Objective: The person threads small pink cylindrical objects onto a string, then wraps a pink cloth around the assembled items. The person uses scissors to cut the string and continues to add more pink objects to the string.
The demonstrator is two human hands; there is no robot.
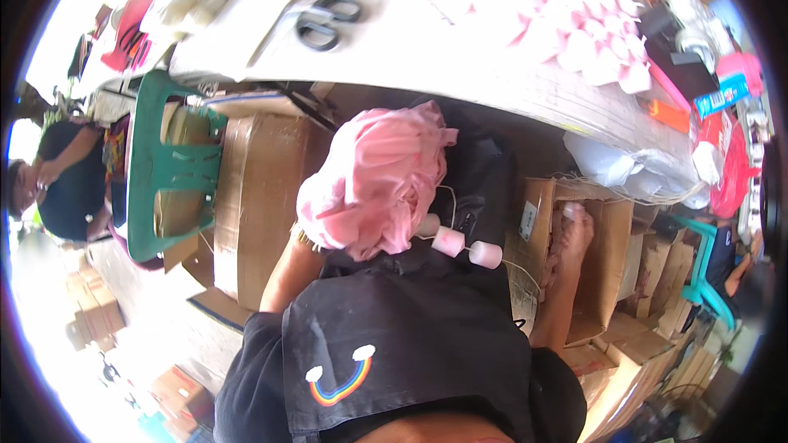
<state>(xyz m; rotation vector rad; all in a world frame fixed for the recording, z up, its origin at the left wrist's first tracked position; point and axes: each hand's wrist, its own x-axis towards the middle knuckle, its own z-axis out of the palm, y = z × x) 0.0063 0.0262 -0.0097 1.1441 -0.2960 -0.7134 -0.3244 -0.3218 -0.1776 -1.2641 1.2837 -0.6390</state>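
A gathered bundle of pink ruffled fabric point(373, 180) rests over my lap, on the black apron point(394, 320). My left forearm runs up to its lower left side, and the cloth covers that hand and its fingers. From the bundle's lower right hangs a thin string with pink-and-white cylinders point(486, 254) on it. The string trails toward my right arm, where its end is lost to sight. Down in an open cardboard box point(603, 271) on the right is my right hand point(576, 228), its fingers bent and close together; what they hold cannot be made out.
Ahead stands a white table point(386, 33) with black-handled scissors point(328, 23) and a heap of pink fabric pieces point(574, 25). At left are a green plastic chair point(148, 172), a closed carton point(267, 205) and another person point(74, 184). White plastic point(616, 164) hangs by the right box.
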